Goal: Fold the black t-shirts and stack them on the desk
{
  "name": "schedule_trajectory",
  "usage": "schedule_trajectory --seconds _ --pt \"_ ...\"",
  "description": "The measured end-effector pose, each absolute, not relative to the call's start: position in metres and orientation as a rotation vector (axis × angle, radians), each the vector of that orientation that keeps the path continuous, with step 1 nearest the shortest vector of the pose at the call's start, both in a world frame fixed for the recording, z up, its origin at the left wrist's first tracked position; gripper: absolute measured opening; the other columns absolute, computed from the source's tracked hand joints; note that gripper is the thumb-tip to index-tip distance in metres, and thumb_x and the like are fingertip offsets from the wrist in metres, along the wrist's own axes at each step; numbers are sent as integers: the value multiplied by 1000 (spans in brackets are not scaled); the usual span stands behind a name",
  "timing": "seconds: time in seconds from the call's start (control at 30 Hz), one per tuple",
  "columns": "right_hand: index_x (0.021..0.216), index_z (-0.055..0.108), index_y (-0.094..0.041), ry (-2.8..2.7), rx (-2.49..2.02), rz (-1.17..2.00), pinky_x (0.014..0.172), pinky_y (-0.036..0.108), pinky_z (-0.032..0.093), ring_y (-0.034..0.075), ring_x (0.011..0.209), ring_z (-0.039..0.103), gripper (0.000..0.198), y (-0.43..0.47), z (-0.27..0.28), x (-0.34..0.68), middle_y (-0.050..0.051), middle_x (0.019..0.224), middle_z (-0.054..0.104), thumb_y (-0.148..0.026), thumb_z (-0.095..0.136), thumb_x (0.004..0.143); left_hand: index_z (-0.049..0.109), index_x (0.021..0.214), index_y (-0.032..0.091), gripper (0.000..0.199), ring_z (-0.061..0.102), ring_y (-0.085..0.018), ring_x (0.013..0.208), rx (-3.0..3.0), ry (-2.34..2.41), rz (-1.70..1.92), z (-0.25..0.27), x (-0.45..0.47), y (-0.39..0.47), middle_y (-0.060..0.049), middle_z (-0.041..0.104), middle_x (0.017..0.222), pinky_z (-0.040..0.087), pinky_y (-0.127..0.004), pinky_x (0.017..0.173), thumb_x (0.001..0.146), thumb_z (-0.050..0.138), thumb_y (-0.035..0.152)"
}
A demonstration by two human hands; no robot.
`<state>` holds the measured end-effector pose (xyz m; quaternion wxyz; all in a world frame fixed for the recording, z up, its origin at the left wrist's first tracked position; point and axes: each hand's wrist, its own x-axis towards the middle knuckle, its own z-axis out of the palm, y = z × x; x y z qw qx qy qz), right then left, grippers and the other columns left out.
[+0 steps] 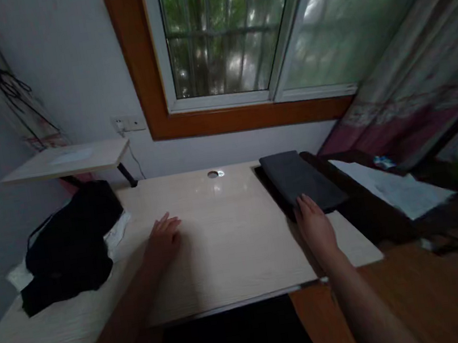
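My right hand (315,226) is at the near edge of a dark grey flat case (303,180), its fingers closed over the rim; the thumb is hidden. The case looks like a laptop sleeve and lies tilted at the right end of a pale wooden desk (232,251). A black edge shows beneath its left side; I cannot tell whether that is part of it. My left hand (164,238) is over the left half of the desk, fingers stretched out and holding nothing. Whether it touches the surface is unclear.
Black cloth (71,241) is heaped on the desk's left end, under a small raised shelf (68,161). To the right, a darker table (363,206) carries white papers (395,187). A window (229,34) and a wall socket (129,123) are behind the desk.
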<state>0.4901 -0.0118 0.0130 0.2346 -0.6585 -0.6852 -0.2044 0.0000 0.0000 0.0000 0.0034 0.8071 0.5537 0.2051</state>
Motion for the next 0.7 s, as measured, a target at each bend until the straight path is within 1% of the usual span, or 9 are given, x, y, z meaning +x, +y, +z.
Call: schedule_trajectory --seconds 0.1,0.2,0.27,0.37,0.5,0.63,0.7 --pt "131 61 -6 -1797 -1881 -556 100 40 52 30 123 64 39 -11 19 490 23 133 66 -22 42 101 65 128 18 40 42 -31 145 2545 1722 678 1 0 -1 -9 64 140 30 -59 122 92 48 20" --pt "131 61 -8 -1739 -1948 -567 88 37 54 29 106 70 38 -8 29 490 21 120 72 -26 44 102 67 124 19 38 45 -31 143 2548 1714 731 -1 -1 0 -10 66 136 30 -58 122 90 50 18" --pt "128 63 -9 -1725 -1963 -577 82 36 53 29 97 72 37 -4 37 488 20 112 74 -29 45 102 68 121 21 37 47 -31 142 2551 1701 752 -3 -3 1 -9 66 135 31 -58 122 89 51 18" --pt "126 65 -11 -1713 -1934 -584 78 35 53 29 91 72 36 2 49 478 18 108 76 -31 49 101 69 119 22 35 48 -31 140 2551 1680 768 -6 -4 3 -9 67 133 31 -59 122 89 51 18" --pt "128 64 -13 -1761 -1786 -527 82 37 54 28 95 73 36 7 62 445 17 113 75 -32 52 99 70 117 21 35 49 -31 139 2533 1670 792 -5 -5 3 -9 68 131 32 -60 121 88 52 17" --pt "130 62 -14 -1928 -1508 -371 97 40 54 28 111 70 35 2 62 398 16 127 71 -25 54 98 70 117 21 35 50 -31 138 2517 1663 826 -3 -5 2 -9 68 129 33 -60 120 87 53 16" --pt "128 63 -14 -2059 -1399 -270 101 41 53 28 116 68 34 -4 56 372 16 130 69 -22 56 96 70 117 21 34 50 -31 137 2510 1660 842 -3 -6 2 -9 69 128 34 -59 120 87 53 16"
